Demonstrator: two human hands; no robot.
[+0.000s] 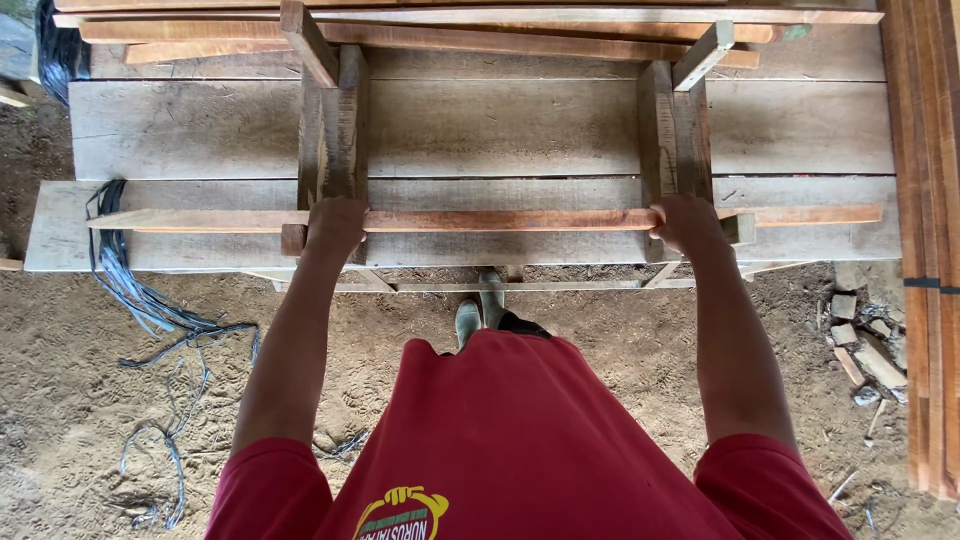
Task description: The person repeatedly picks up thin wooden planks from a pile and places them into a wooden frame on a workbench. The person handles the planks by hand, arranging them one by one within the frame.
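A long reddish wooden slat (500,219) lies crosswise over two upright wooden frame pieces, the left one (333,130) and the right one (674,135), on a workbench of wide grey planks (500,125). My left hand (335,225) is closed over the slat at the left frame piece. My right hand (690,222) grips the same slat at the right frame piece. Both arms reach straight forward over my red shirt (520,440).
More reddish slats (450,38) lie across the far end of the bench. Stacked boards (930,250) stand along the right edge. Dark strapping bands (140,300) trail over the dirt floor at left. Stones and wood scraps (860,350) lie at right. My boots (480,310) show under the bench edge.
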